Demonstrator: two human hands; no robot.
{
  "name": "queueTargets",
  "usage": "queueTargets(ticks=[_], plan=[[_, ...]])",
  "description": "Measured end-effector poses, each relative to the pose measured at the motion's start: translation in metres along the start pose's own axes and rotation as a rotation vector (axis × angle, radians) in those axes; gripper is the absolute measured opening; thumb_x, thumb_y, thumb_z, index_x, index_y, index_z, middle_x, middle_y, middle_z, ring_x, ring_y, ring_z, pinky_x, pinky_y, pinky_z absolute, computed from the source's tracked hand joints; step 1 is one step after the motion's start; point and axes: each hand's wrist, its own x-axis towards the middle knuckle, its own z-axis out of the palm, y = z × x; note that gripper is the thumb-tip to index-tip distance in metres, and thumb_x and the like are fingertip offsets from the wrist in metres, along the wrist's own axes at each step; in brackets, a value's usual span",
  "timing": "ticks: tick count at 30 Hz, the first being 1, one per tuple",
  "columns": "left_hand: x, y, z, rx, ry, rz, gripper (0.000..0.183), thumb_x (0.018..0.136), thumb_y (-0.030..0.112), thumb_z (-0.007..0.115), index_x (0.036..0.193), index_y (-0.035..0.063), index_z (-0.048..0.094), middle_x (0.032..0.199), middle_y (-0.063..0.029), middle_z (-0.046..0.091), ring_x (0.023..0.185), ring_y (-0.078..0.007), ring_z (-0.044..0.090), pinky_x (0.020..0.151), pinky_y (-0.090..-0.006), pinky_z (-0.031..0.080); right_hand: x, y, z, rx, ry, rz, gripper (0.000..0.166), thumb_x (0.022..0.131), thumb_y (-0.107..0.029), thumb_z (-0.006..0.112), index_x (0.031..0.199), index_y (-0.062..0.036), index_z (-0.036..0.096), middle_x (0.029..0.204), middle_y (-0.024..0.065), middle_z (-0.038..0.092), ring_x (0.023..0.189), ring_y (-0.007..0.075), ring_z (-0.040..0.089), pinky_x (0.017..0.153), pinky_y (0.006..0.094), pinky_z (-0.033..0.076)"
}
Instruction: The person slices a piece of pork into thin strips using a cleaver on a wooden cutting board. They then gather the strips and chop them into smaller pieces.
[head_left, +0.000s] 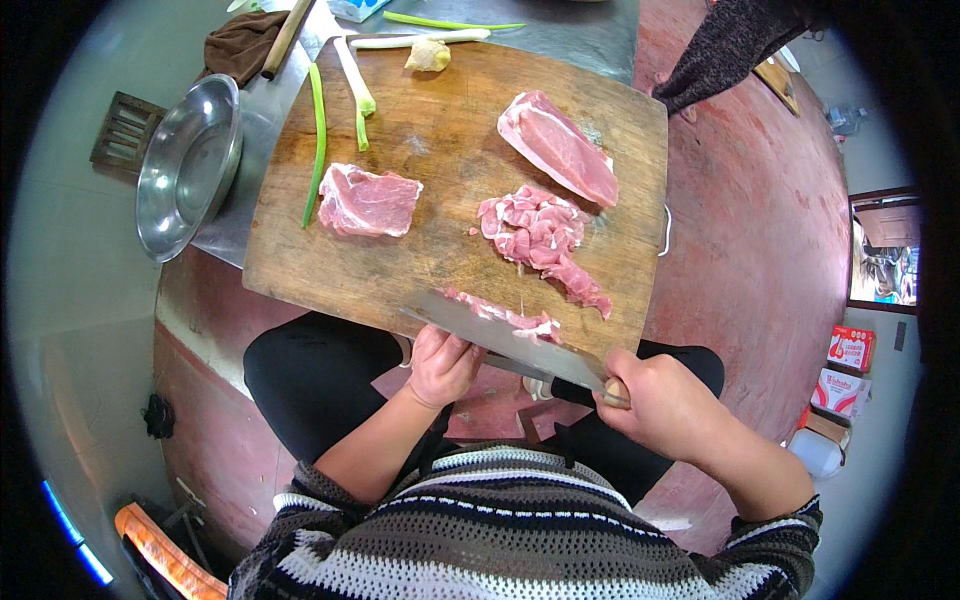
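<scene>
My right hand (664, 397) grips the wooden handle of a cleaver (502, 337), its broad blade slanting across the near edge of a wooden cutting board (442, 274). At the blade's near side, my left hand (448, 365) has its fingers bunched against the metal; whether they pinch anything is hidden. Meat trimmings (536, 326) lie along the blade's far side. Beyond them is a pile of sliced raw meat (536, 229). A larger slab of raw meat (559, 146) rests behind the pile, and another raw meat piece (371, 200) sits to the left.
Scallion pieces (352, 79) and a ginger piece (428, 55) lie at the board's far side, with a green scallion leaf (316, 150) at left. A steel basin (191, 169) stands left of the board. Another person's dark sleeve or trouser leg (731, 52) shows at upper right.
</scene>
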Motion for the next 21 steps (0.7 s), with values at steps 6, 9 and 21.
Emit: queueTargets(ticks=[6, 9, 21], plan=[[-0.003, -0.001, 0.001, -0.015, -0.008, -0.008, 0.037, 0.069, -0.002, 0.077, 0.105, -0.0060, 0.074, 0.115, -0.0197, 0.071, 0.114, -0.0443, 0.066, 0.100, -0.0514, 0.055, -0.004, 0.006, 0.002, -0.043, -0.047, -0.009, 0.033, 0.089, -0.024, 0.070, 0.101, 0.0027, 0.057, 0.081, 0.0260, 0.069, 0.079, 0.0450, 0.070, 0.072, 0.0523, 0.057], [-0.005, 0.001, 0.006, 0.002, 0.026, -0.018, 0.034, 0.070, 0.000, 0.078, 0.104, -0.0058, 0.074, 0.114, -0.0197, 0.072, 0.115, -0.0440, 0.067, 0.098, -0.0498, 0.056, 0.021, 0.000, 0.013, -0.039, -0.032, -0.065, 0.032, 0.089, -0.024, 0.069, 0.101, 0.0032, 0.058, 0.081, 0.0261, 0.070, 0.079, 0.0451, 0.070, 0.073, 0.0525, 0.057], [-0.006, -0.001, 0.007, -0.006, 0.028, -0.006, 0.028, 0.071, -0.005, 0.077, 0.099, -0.0028, 0.075, 0.114, -0.0193, 0.071, 0.111, -0.0418, 0.068, 0.095, -0.0491, 0.058, 0.021, 0.014, -0.003, -0.062, -0.084, -0.043, 0.029, 0.090, -0.023, 0.067, 0.100, 0.0040, 0.061, 0.085, 0.0272, 0.070, 0.083, 0.0441, 0.071, 0.075, 0.0517, 0.057]])
